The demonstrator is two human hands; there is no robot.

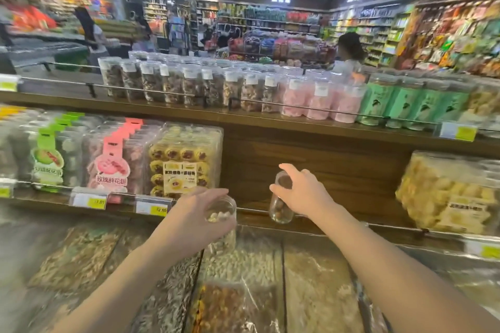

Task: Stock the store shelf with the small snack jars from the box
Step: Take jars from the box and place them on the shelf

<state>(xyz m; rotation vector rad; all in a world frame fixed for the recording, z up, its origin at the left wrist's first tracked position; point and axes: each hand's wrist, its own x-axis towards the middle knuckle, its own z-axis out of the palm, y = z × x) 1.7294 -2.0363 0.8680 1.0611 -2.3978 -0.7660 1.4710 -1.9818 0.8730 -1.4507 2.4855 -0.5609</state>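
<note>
Gripping jars: left hand (pixel 195 216), right hand (pixel 303 192)

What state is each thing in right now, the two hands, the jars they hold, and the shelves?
Left hand: closed on a clear jar, held tilted.
Left jar: pale pieces inside, off the shelf.
Right hand: grip closed around a second jar.
Right jar: upright, at the middle shelf's edge.
Middle shelf: bare gap between packs.
Top shelf: lined with upright jars.

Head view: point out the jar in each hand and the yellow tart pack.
left-hand jar (pixel 222 213), head view, clear upper wall
right-hand jar (pixel 280 211), head view, lower wall
yellow tart pack (pixel 180 162), head view, front face
</note>
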